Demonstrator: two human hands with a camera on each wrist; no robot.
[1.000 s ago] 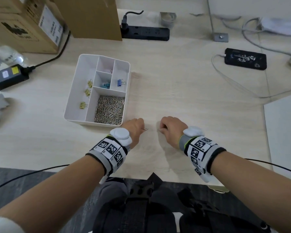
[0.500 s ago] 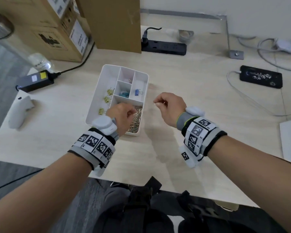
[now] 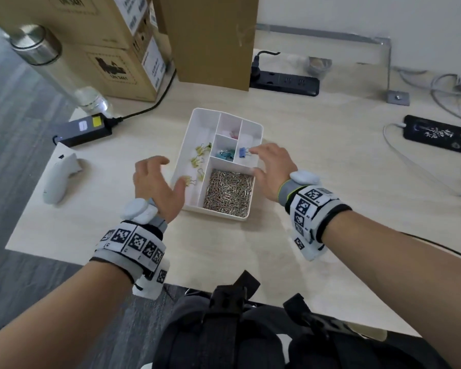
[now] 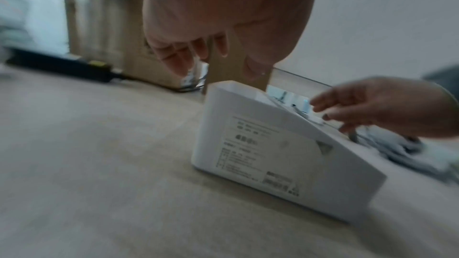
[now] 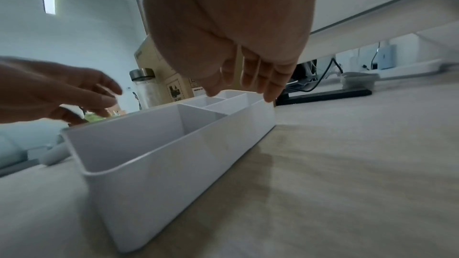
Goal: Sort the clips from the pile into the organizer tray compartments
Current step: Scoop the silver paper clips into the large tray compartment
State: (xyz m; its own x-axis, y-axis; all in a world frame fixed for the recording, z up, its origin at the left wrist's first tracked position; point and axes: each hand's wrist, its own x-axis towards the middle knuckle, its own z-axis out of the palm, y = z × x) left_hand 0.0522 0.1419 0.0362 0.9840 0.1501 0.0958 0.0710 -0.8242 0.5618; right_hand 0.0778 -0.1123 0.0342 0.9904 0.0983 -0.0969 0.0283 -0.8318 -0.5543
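The white organizer tray (image 3: 197, 121) (image 4: 273, 156) (image 5: 154, 180) sits mid-table. Its near compartment holds a heap of metal paper clips (image 3: 228, 191). Yellow binder clips (image 3: 198, 159) lie in the long left compartment, teal clips (image 3: 225, 154) in the small middle one, a blue clip (image 3: 242, 152) in the right one, a pink one (image 3: 233, 133) at the back. My left hand (image 3: 157, 182) hovers open beside the tray's left wall, thumb over the rim. My right hand (image 3: 270, 166) is spread open over the tray's right edge. Neither holds anything.
Cardboard boxes (image 3: 123, 38) and a clear bottle (image 3: 64, 73) stand at the back left. A black power brick (image 3: 83, 129) and a white controller (image 3: 60, 177) lie left of the tray. A power strip (image 3: 285, 82) and a phone on a cable (image 3: 435, 134) are behind and right.
Both hands rose from the table front to the tray. The left hand, curled over the paper clip compartment half a second ago, is now open beside it; the right hand's pinch has opened too.
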